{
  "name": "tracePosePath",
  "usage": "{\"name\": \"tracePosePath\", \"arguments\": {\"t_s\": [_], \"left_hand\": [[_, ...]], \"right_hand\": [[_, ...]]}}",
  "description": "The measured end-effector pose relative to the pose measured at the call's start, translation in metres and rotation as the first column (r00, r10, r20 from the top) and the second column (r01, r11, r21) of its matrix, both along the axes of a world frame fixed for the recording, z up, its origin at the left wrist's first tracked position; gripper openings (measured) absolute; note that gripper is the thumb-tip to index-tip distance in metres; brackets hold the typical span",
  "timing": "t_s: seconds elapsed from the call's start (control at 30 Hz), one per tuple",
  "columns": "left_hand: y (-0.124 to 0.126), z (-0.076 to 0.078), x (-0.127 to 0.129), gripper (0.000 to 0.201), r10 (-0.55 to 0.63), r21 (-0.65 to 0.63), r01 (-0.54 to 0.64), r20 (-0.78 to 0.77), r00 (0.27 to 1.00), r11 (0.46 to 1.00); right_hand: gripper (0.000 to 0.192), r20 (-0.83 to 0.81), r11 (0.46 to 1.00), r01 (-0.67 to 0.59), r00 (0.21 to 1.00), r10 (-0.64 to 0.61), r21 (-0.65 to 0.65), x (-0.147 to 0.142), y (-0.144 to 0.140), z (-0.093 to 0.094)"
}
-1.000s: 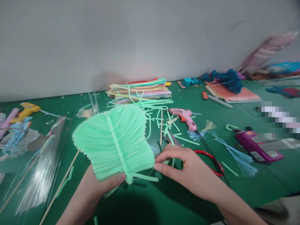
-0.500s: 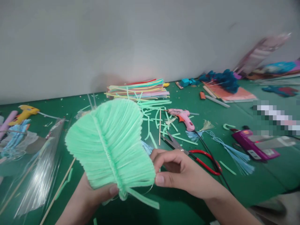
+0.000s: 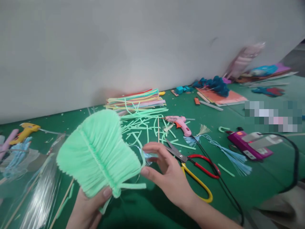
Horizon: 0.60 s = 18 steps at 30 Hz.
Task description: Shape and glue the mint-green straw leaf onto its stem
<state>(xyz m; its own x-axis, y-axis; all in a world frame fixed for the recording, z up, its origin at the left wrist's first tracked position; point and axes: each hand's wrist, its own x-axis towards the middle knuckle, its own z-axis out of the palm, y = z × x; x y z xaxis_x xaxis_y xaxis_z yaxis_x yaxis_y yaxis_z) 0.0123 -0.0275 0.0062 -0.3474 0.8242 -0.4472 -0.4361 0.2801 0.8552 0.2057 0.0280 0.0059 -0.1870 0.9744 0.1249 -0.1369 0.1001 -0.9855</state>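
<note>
A mint-green leaf made of pipe cleaners [image 3: 102, 156], with a thick central rib, is held up over the table, tilted to the left. My left hand [image 3: 89, 205] grips it near the rib's lower end, thumb in front and the other fingers hidden behind. A short pipe-cleaner end sticks out to the right from the base. At the leaf's right edge is my right hand [image 3: 166, 173], thumb and fingers apart. One loose pipe-cleaner strand [image 3: 143, 158] bends up between its thumb tip and forefinger. Scissors [image 3: 183, 158] with red and yellow handles lie open beyond this hand.
A pink glue gun [image 3: 178, 122] lies behind the scissors. Cut green pieces [image 3: 135, 127] and a bundle of coloured pipe cleaners [image 3: 138, 100] are near the wall. A purple power strip [image 3: 250, 146] and blue tassels [image 3: 234, 156] lie right; a yellow glue gun [image 3: 26, 132] lies left.
My right thumb and fingers have spread apart from their pinch at the leaf's edge, and a strand now stands out there. The leaf sits lower and further left; the view has shifted.
</note>
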Motion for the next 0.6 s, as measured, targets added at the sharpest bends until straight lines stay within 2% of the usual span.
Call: {"name": "tracePosePath", "arguments": {"t_s": [0.03,0.07,0.1,0.13,0.27,0.33,0.47,0.6], "left_hand": [[0.001,-0.001,0.000,0.100,0.012,0.019,-0.011,-0.004,1.000,1.000],[0.002,-0.002,-0.001,0.099,0.021,0.038,-0.021,-0.015,1.000,0.999],[0.002,-0.003,-0.001,0.101,0.030,0.055,-0.028,-0.035,0.999,0.998],[0.001,-0.004,-0.001,0.103,0.036,0.070,-0.032,-0.060,0.998,0.997],[-0.003,-0.004,0.001,0.108,0.055,0.109,-0.039,-0.153,0.987,0.993],[-0.005,-0.003,0.003,0.103,0.071,0.105,-0.052,-0.191,0.979,0.993],[-0.004,-0.002,0.006,0.089,0.141,0.115,-0.113,-0.272,0.952,0.987],[-0.003,-0.009,0.001,0.073,0.152,0.201,-0.082,-0.359,0.921,0.976]], "right_hand": [[0.028,0.054,0.988,0.140,0.988,-0.143,0.061,-0.001,-0.001,-0.001],[0.023,0.077,0.968,0.227,0.969,-0.236,0.109,-0.002,-0.002,-0.001],[0.014,0.077,0.955,0.260,0.959,-0.273,0.140,-0.001,-0.004,-0.001],[0.008,0.065,0.955,0.255,0.961,-0.267,0.155,-0.001,-0.006,0.001],[0.006,0.067,0.979,0.165,0.982,-0.174,0.118,0.003,-0.015,0.010],[0.003,0.098,0.986,0.142,0.984,-0.150,0.084,0.003,-0.020,0.014],[0.013,0.058,0.993,0.104,0.993,-0.101,-0.055,-0.001,-0.026,0.015],[0.016,0.028,0.990,0.117,0.993,-0.116,-0.079,-0.007,-0.025,0.016]]}}
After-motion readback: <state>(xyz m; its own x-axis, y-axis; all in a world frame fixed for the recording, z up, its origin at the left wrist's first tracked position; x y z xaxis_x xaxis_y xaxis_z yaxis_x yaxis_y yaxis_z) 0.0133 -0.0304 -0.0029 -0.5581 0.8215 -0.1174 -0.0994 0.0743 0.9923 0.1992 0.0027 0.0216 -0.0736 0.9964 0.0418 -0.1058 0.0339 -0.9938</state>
